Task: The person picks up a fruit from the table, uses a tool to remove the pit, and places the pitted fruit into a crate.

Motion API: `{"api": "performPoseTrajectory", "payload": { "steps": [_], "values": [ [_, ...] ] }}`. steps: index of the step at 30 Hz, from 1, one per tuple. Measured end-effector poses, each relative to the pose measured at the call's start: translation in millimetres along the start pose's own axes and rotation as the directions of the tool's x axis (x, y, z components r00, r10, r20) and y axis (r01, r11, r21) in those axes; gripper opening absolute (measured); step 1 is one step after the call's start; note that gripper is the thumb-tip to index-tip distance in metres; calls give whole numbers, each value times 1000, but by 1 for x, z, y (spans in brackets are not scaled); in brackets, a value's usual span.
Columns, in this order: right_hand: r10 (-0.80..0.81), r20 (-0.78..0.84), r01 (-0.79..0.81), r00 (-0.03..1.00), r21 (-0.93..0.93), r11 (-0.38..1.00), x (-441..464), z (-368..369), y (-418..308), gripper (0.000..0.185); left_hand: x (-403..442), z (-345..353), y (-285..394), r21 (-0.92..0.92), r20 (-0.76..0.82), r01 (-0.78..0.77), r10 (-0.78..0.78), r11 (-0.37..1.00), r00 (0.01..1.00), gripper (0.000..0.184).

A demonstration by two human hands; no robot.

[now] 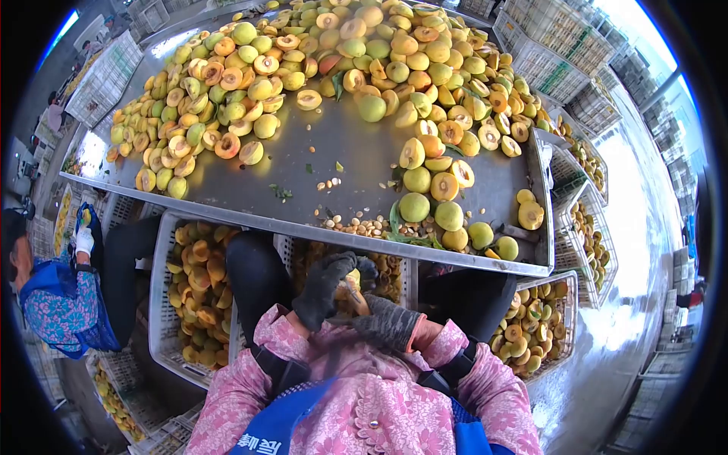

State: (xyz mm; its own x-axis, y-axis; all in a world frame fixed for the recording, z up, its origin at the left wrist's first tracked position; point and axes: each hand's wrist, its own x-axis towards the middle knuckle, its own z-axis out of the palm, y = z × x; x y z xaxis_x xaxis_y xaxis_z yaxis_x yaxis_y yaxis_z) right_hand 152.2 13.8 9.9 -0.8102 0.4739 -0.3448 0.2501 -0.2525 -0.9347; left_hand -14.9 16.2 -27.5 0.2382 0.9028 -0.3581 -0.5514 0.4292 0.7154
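Observation:
Both my hands are gloved and close together in front of my chest, just below the table's near edge. My left hand point(324, 288), in a dark grey glove, has its fingers curled round a yellowish peach point(352, 277), mostly covered by the glove. My right hand point(385, 323), in a lighter grey glove, is closed close against it from the right. A tan, narrow shape point(355, 299) shows between the hands; whether it is a tool handle or a bare finger I cannot tell. Beneath my hands sits a crate of peach halves point(390, 279), partly hidden.
A metal table point(303, 159) with a raised rim carries heaped peaches point(371, 108), many halved, and loose pits point(364, 226). Crates of peaches stand left point(161, 303) and right point(570, 303) of my legs. A co-worker point(64, 296) sits at left; stacked crates point(557, 45) stand behind.

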Motion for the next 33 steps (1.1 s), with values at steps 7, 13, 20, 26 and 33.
{"api": "performPoseTrajectory", "payload": {
  "steps": [7, 13, 20, 26, 33],
  "values": [
    [3, 12, -1, 1000, -124, 992, 6, -4, 6, 40, 4, -18, -3, 687, 357, -469, 304, 555, 883, 30],
    [189, 116, -222, 975, 506, 834, 1, -3, 12, 32, 7, -12, -13, 127, -10, 15, -14, 992, 1000, 33],
    [85, 213, -219, 973, 763, 608, -14, -3, 18, 32, 10, -36, -54, 460, -82, -325, 404, 826, 911, 28],
    [84, -253, -121, 964, -137, 983, -8, -6, 38, 46, -39, 0, 42, 513, -152, -378, 515, 771, 843, 16],
    [14, -258, -125, 966, -420, 899, 0, -19, 100, 50, -90, -119, 114, 955, -275, 261, 750, 140, 602, 34]
  ]
}}
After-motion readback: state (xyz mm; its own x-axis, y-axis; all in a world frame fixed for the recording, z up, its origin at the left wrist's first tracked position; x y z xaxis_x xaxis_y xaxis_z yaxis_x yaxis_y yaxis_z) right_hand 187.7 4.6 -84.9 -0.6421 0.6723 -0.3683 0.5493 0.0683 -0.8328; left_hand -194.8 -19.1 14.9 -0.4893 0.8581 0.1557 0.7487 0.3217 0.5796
